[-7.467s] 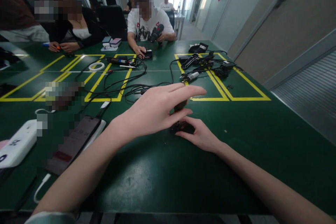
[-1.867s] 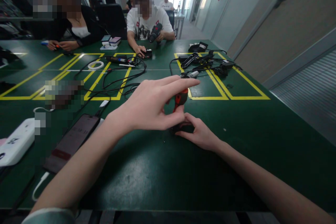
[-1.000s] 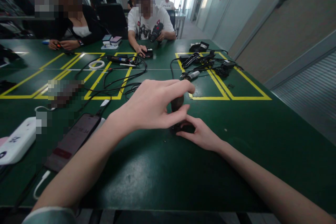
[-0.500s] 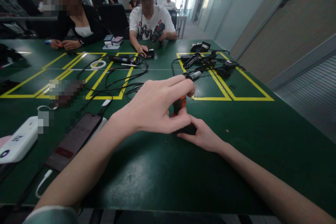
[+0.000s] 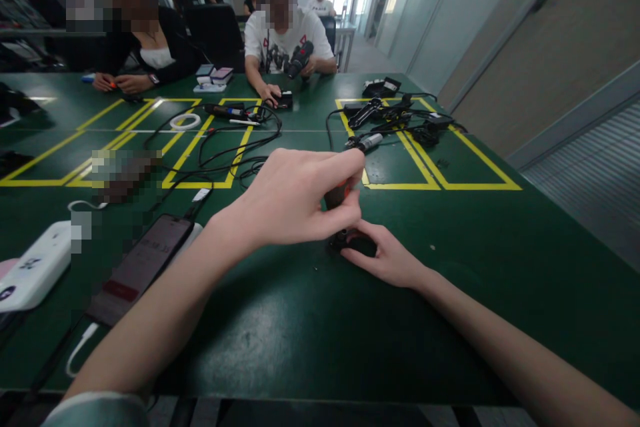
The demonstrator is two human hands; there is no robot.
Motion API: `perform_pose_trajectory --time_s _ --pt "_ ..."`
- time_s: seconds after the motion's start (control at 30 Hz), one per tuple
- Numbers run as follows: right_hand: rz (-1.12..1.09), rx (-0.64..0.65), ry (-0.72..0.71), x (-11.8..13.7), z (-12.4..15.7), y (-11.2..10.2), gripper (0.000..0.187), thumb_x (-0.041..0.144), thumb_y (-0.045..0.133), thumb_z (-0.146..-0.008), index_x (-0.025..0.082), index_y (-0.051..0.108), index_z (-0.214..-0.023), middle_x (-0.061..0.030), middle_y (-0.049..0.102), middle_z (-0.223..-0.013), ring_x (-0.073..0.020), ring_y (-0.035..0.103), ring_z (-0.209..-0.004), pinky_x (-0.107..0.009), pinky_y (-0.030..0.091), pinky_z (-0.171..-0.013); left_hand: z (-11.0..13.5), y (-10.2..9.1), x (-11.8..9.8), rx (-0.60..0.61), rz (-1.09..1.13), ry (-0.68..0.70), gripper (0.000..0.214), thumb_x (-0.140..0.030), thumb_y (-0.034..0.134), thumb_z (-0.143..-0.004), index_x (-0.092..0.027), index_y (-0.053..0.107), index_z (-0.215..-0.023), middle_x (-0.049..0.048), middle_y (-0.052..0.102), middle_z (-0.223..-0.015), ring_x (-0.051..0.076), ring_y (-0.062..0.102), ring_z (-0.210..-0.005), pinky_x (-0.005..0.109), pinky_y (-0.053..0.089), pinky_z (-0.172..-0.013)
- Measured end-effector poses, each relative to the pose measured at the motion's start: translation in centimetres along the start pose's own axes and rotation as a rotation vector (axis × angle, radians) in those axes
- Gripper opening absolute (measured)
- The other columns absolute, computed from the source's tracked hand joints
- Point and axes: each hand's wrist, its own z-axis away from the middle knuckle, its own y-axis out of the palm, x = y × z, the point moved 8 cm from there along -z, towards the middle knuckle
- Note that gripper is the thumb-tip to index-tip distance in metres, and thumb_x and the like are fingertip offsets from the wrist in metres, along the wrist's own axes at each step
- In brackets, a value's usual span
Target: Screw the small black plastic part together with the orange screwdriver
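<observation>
My left hand point(image 5: 300, 200) is closed around the orange and black handle of a screwdriver point(image 5: 336, 197), held upright with my fingers hiding most of it. Directly below, a small black rounded object point(image 5: 364, 245) lies on the green table. My right hand point(image 5: 393, 257) grips that object from the right, thumb at the near side and fingers at the far side. The screwdriver's lower end comes down at the object's left part; whether it touches cannot be made out.
A phone point(image 5: 143, 267) with cables and a white power strip point(image 5: 43, 267) lie at left. Black cables point(image 5: 240, 147) and a marker-like silver item point(image 5: 371, 142) lie beyond my hands, with more black gear point(image 5: 385, 113) behind. Across the table a person point(image 5: 290, 40) holds a black power tool.
My left fingers have curled in and turned round the screwdriver's handle, dropping slightly. More of the black object's left part shows. My right hand stays almost in place.
</observation>
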Motion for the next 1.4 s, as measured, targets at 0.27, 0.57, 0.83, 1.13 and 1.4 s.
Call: perform_pose_trajectory --time_s 0.27,0.57,0.83,1.13,1.4 --pt "-0.005 -0.021 0.008 -0.51 -0.09 -0.01 0.016 0.030 0.067 -0.097 0.020 0.072 -0.108 -0.0080 0.080 -0.105 -0.0221 0.077 -0.091 -0.037 0.065 -0.085 -0.05 0.03 -0.08 0.010 0.022 0.015 0.013 -0.026 0.053 -0.091 -0.020 0.054 -0.080 -0.0020 0.063 -0.070 0.012 0.055 -0.060 0.026 0.034 -0.056" --pt "-0.016 0.008 0.019 -0.28 -0.08 0.09 0.016 0.032 0.070 -0.097 0.020 0.071 -0.108 -0.0077 0.079 -0.104 -0.0227 0.076 -0.095 -0.038 0.064 -0.088 -0.03 0.08 0.26 -0.031 0.027 -0.030 0.020 -0.035 0.053 -0.100 -0.020 0.060 -0.089 -0.0048 0.061 -0.065 0.010 0.053 -0.053 0.025 0.032 -0.055" --pt "0.013 0.001 -0.007 -0.19 -0.07 0.12 0.014 0.033 0.070 -0.097 0.020 0.070 -0.103 -0.0074 0.079 -0.102 -0.0223 0.075 -0.092 -0.038 0.065 -0.087 -0.03 -0.15 -0.11 -0.031 -0.034 0.033 0.017 -0.018 0.048 -0.091 -0.017 0.063 -0.099 0.0057 0.068 -0.096 0.016 0.062 -0.076 0.028 0.044 -0.066" --pt "0.000 0.007 0.010 -0.27 0.03 0.17 0.016 0.029 0.070 -0.096 0.021 0.070 -0.110 -0.0079 0.079 -0.106 -0.0229 0.076 -0.096 -0.040 0.065 -0.089 0.02 0.04 0.08 -0.002 0.013 0.020 0.018 -0.035 0.058 -0.100 -0.019 0.065 -0.097 0.0002 0.070 -0.080 0.014 0.064 -0.073 0.026 0.042 -0.064" --pt "0.018 0.002 0.004 -0.08 -0.02 0.11 0.019 0.030 0.073 -0.093 0.020 0.071 -0.110 -0.0072 0.079 -0.105 -0.0219 0.075 -0.094 -0.037 0.065 -0.088 -0.03 0.12 -0.26 -0.010 -0.052 0.051 0.020 -0.016 0.046 -0.094 -0.017 0.064 -0.102 0.0107 0.068 -0.112 0.018 0.066 -0.087 0.030 0.051 -0.073"
